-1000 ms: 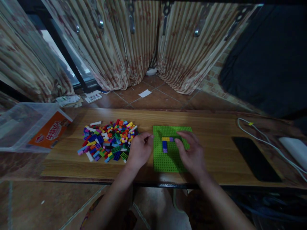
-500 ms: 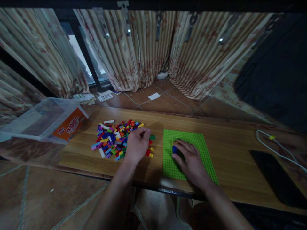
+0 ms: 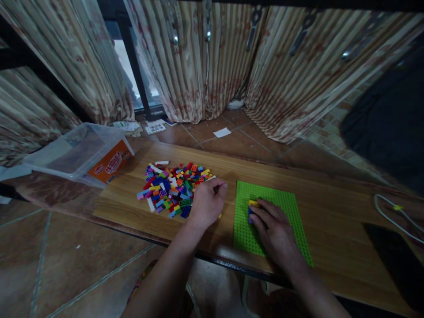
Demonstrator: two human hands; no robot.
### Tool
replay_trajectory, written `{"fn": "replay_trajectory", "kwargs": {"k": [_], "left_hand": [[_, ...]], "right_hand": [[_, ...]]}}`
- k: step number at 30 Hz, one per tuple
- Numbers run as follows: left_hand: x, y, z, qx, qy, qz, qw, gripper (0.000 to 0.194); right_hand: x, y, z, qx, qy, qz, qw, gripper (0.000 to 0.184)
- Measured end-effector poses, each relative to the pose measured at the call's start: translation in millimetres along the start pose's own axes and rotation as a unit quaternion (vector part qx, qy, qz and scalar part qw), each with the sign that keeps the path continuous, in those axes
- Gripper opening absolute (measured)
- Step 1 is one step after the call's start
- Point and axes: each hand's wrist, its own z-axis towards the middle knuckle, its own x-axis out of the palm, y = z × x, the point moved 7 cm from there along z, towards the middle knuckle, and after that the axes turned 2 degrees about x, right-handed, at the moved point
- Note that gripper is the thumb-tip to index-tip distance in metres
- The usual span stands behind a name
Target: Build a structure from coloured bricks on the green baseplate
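One green plate [image 3: 243, 238], lying on a wooden table [image 3: 122, 207], in front of the person. On it, toward its left side: a yellow brick [image 3: 253, 202], a blue brick [image 3: 250, 213] just nearer the person, and a purple end beyond that; further pieces may be hidden by the hand. Extent of work: apparently an early stage, a small group placed; the great bulk of pieces remains loose in one mixed pile [image 3: 168, 190], left of the plate. One right hand [image 3: 276, 229], palm down over the plate, fingers bent, tips at the yellow and blue bricks; whether they grip or merely press cannot be told. One left hand [image 3: 208, 203], raised at the pile's right edge, wrist bent, fingers curled in and thumb drawn up to them; any piece within is hidden. Also present: one clear plastic box [image 3: 79, 170] with orange label, beyond the pile, at left.
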Motion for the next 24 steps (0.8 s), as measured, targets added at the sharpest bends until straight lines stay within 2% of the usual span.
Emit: {"fn": "replay_trajectory", "kwargs": {"k": [6, 14, 16, 19, 24], "left_hand": [[-11.8, 6.2, 2.9, -0.015, -0.035, -0.046, 0.998, 0.022], [-68.1, 17.2, 10.6, -0.028, -0.181, -0.116, 0.976, 0.019], [-78.1, 20.6, 11.2, -0.032, -0.205, -0.129, 0.970, 0.020], [-82.8, 23.9, 11.8, -0.044, -0.209, -0.148, 0.966, 0.021], [-83.1, 23.9, 10.7, -0.052, -0.208, -0.158, 0.964, 0.021]], "right_hand": [[3.8, -1.1, -1.3, 0.012, -0.013, 0.008, 1.000, 0.031], [-1.0, -2.2, -2.5, -0.007, -0.033, 0.008, 0.999, 0.031], [-4.8, 6.3, -1.0, -0.016, -0.051, -0.002, 0.999, 0.030], [-7.0, 28.5, 0.9, -0.034, -0.071, 0.008, 0.997, 0.026], [8.4, 66.5, 2.3, -0.061, -0.034, 0.050, 0.996, 0.024]]}}
